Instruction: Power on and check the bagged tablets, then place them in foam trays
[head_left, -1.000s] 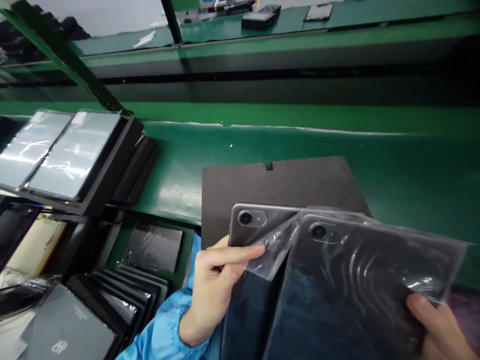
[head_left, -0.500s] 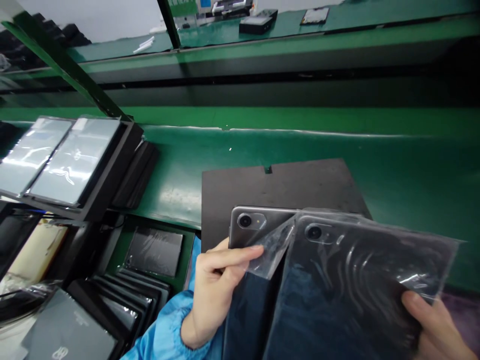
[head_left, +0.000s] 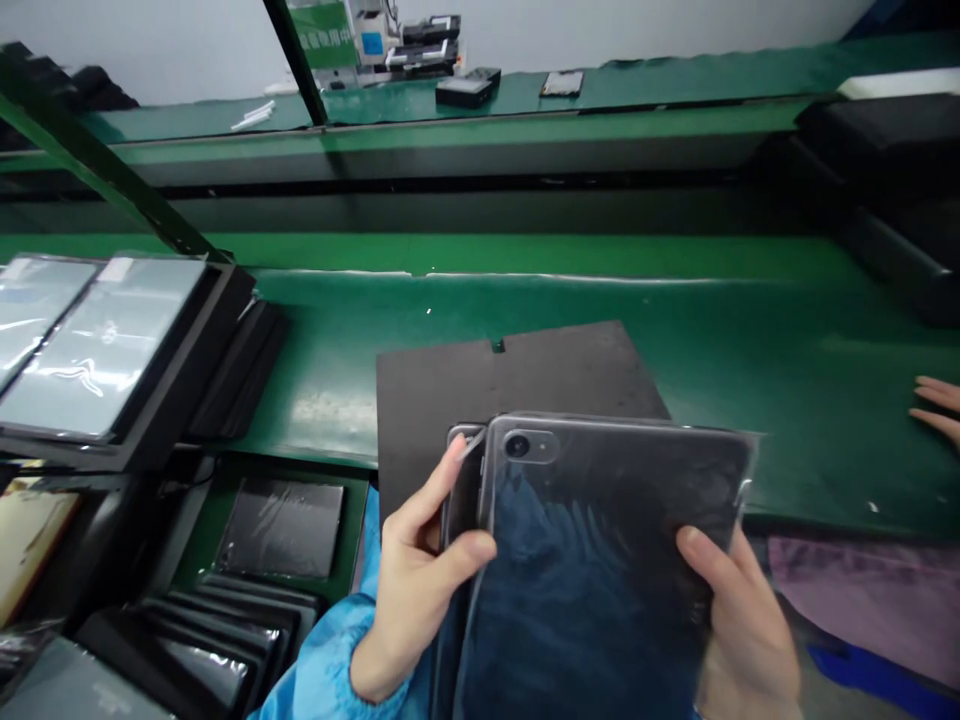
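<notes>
The film-wrapped front tablet (head_left: 592, 580) has moved left over the rear tablet (head_left: 466, 497); right hand (head_left: 742, 610) clamped on the former's edge; left hand (head_left: 416, 575) clasping the latter. Both overlap a dark board (head_left: 540, 378) on the worktop (head_left: 750, 375).

Rear tablet (head_left: 466, 495): mostly hidden by front tablet (head_left: 577, 580). Front tablet: lower end cut off. Co-worker's hand (head_left: 942, 402): partly cut off.

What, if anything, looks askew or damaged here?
No spill or clear damage shows. The black board lies skewed to the back edge of the green bench, partly behind the held tablet; dark slabs at lower left overlap unevenly rather than square.
</notes>
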